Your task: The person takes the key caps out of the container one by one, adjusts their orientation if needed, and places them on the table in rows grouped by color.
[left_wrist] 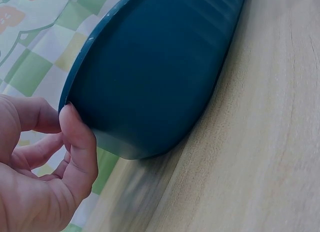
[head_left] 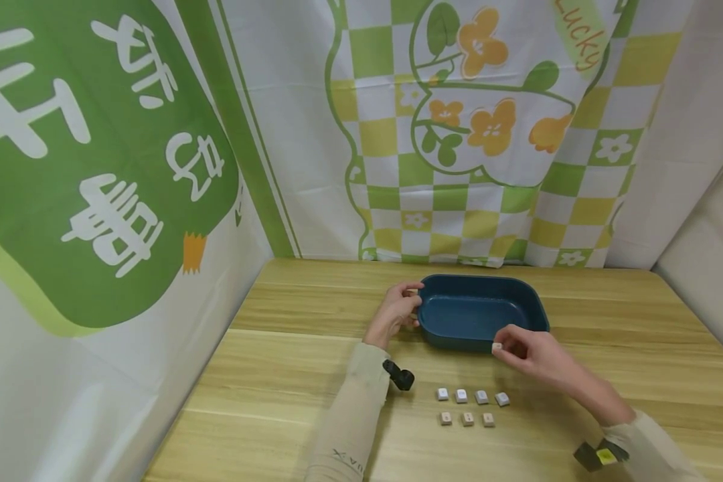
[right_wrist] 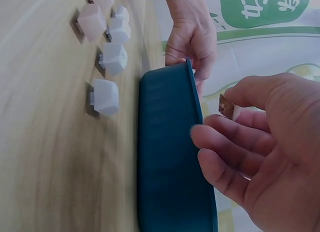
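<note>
A dark blue rectangular tray (head_left: 476, 314) with rounded corners stands on the wooden table. At its left end my left hand (head_left: 395, 311) pinches the rim between thumb and fingers, which the left wrist view shows close up. Over the tray's front right edge, my right hand (head_left: 536, 355) holds a small keycap (head_left: 497, 347) between thumb and fingertip. In the right wrist view that keycap (right_wrist: 226, 107) shows its underside. In front of the tray lie two rows of keycaps, white ones such as this keycap (head_left: 481, 397) behind and pinkish ones such as this keycap (head_left: 468, 419) nearer me.
The light wooden table (head_left: 289, 375) reaches back to a hanging checkered cloth (head_left: 446, 221). Along the left side hangs a green and white cloth (head_left: 126, 268). A black wrist camera (head_left: 399, 375) sits on my left sleeve, another camera (head_left: 599, 456) on my right.
</note>
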A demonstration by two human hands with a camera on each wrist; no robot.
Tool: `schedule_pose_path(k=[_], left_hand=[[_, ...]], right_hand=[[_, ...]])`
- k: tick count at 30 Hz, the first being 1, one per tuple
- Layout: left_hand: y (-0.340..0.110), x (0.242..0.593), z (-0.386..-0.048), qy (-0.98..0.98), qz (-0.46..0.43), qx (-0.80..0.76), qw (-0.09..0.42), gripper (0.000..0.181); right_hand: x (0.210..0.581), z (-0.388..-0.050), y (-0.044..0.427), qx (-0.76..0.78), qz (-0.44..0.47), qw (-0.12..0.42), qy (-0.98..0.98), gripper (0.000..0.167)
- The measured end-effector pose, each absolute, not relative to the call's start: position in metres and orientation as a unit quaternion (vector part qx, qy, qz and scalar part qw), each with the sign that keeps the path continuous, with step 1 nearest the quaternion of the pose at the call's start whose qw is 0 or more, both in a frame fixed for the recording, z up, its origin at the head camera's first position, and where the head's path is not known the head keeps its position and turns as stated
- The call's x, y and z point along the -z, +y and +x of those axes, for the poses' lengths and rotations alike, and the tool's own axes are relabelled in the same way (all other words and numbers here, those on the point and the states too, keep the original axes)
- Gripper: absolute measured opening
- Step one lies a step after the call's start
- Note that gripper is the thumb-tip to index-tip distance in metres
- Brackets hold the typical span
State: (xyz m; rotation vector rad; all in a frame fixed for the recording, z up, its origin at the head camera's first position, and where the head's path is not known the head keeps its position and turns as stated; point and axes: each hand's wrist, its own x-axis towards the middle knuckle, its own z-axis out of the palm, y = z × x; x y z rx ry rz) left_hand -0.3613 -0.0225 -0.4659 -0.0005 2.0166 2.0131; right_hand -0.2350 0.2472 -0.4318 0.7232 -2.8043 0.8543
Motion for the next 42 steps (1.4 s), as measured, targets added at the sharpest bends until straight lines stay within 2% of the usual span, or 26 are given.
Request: schedule_pose_path(k=[6,17,26,35,42], left_hand=[[-0.023,0.465,-0.361,0.702,0.003,-0.697,0.148,0.038],[-0.024,0.463,-0.360,0.701,0.001,-0.698,0.149,0.038],[-0.025,0.463,-0.360,0.702,0.008,-0.696,0.149,0.038],[-0.024,0.462,-0.360,0.702,0.006,-0.697,0.147,0.037],[-0.025,0.464,-0.360,0.701,0.005,-0.697,0.150,0.038]], right_hand=[[0.431,-0.227,0.251,-0.275,0.241,0.019,-0.931,0.008],[0.438,-0.215,0.258,-0.261,0.288,0.007,-0.921,0.004],[0.445,-0.211,0.259,-0.268,0.313,-0.028,-0.911,0.009],[0.454,-0.207,0.259,-0.280,0.369,-0.011,-0.886,0.010],[0.461,-0.202,0.261,-0.290,0.352,-0.058,-0.888,0.010]])
